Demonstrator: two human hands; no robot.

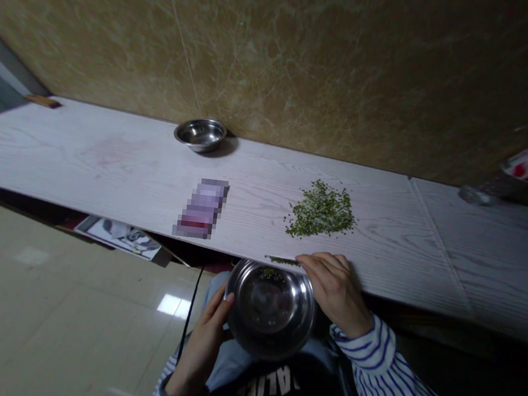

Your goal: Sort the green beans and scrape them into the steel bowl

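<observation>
1 brown marbled wall (285,54) fills the upper part of the view, behind 1 long table (88,152) with a pale, wood-grained top. Under the table's near edge, over the person's lap, is 1 large steel bowl (267,338), mouth up; whether it touches the edge I cannot tell. At the far right, 1 clear bottle (516,179) with a red-and-white label stands near the wall, appearing tilted.

Of the 2 hands, the left hand (205,337) grasps the large steel bowl by its left rim, thumb over the lip. The right hand (334,287) is at the table's edge beside the bowl's right side, fingers bent; I cannot tell whether they pinch something thin.

1 loose pile of green bits (322,211) is spread on the table beyond the right hand. Left of it, 1 small steel bowl (200,146) stands near the wall, and 1 pixelated flat object (203,207) lies nearer the front edge. 1 narrow green row (283,261) lies along that edge, ending at the right hand's fingertips. Smallest are a few yellow-green specks (268,275) inside the large steel bowl.
</observation>
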